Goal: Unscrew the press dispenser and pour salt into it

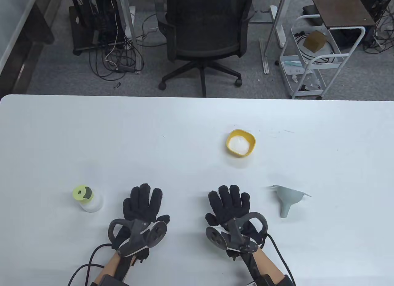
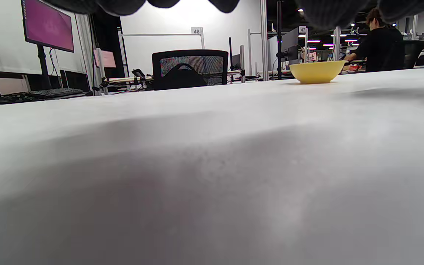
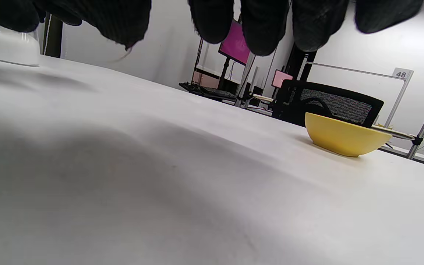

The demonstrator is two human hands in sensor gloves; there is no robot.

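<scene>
While upright, press dispenser point(image 1: 85, 198): lime-green cap, white body.

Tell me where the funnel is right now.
In the table view the grey funnel lies on its side on the white table, just right of the right hand and nearer the person than the yellow bowl of salt.

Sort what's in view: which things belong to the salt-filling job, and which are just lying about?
For the job:
dispenser, cap still on
bowl of salt
funnel, lying on its side
left hand and right hand, both flat and holding nothing

Just about:
chair
cart
table
</scene>
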